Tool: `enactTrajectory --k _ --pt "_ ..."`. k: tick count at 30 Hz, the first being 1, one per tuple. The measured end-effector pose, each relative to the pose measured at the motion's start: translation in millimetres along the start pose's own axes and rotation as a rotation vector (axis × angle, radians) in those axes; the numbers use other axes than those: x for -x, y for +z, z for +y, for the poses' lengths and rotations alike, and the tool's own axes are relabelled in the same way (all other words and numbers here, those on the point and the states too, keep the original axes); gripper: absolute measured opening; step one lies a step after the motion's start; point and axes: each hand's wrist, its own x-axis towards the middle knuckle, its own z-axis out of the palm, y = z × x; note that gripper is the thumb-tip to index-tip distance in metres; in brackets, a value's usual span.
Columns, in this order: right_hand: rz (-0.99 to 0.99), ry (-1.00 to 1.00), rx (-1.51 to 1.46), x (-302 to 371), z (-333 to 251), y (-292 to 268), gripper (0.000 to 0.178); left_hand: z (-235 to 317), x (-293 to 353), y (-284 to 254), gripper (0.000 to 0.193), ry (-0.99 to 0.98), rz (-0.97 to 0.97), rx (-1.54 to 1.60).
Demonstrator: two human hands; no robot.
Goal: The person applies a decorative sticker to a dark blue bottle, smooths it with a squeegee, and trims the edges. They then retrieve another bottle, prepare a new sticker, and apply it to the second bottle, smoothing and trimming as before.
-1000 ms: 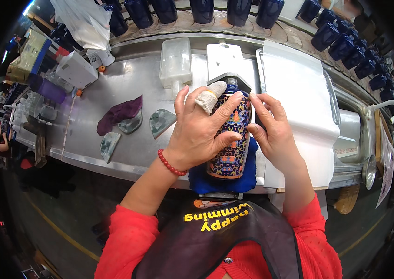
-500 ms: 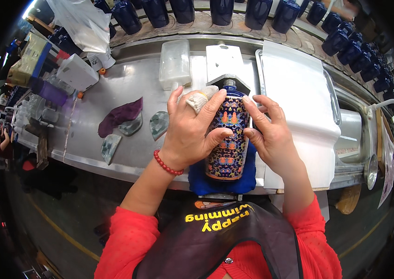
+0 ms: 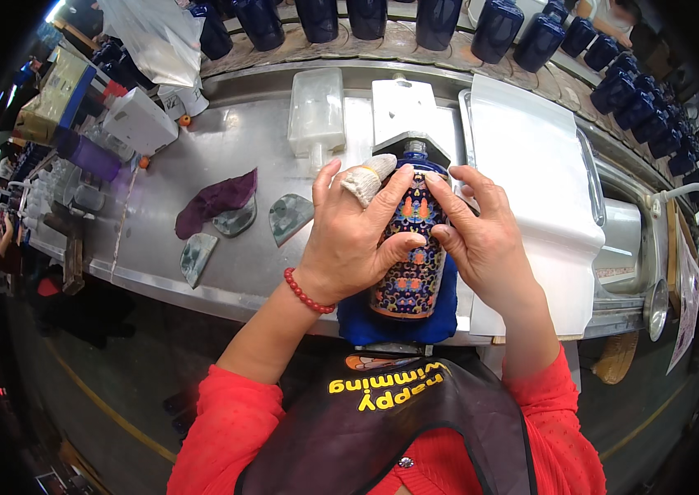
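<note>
A dark blue glazed bottle [image 3: 409, 280] with a colourful floral pattern lies in front of me, its neck pointing away. Beneath it is a bright blue cloth pad [image 3: 440, 318], and its neck rests at a grey angled holder [image 3: 442, 153]. My left hand [image 3: 355, 227] grips the bottle's left side, index fingertip near the shoulder and thumb on the pattern. A whitish cloth wrap [image 3: 363, 183] covers one of its fingers. From the right side, my right hand [image 3: 481, 231] presses index finger and thumb on the bottle, its other fingers lifted off. Both hands are partly closed about it.
Left on the metal bench lie a purple cloth [image 3: 211, 200] and several green-grey scraper pieces [image 3: 290, 216]. Beyond stands a clear plastic bottle [image 3: 316, 111]. White sheets [image 3: 531, 190] cover a tray at right. Plain blue bottles [image 3: 436, 23] line a slatted conveyor.
My view has shifted slightly, so the bench things sit a little differently. Blue bottles on the conveyor have changed position. My right index finger has moved inward across the bottle's shoulder, closer to the left one.
</note>
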Motion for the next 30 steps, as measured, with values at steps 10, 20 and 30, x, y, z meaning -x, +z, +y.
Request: enactTrajectory --k 10,20,30 --pt "0.011 0.038 -0.066 0.9 -0.8 2.9 0.055 0.9 -13.9 1.2 0.039 -0.195 0.057 0.397" --pt "-0.019 -0.011 0.02 -1.3 -4.4 -4.0 0.052 6.5 -18.1 -3.7 0.033 -0.18 0.12 0.271" --pt "-0.056 -0.034 0.094 -10.5 -9.8 -12.6 0.051 2.2 -8.0 3.1 0.036 -0.053 0.166 0.092"
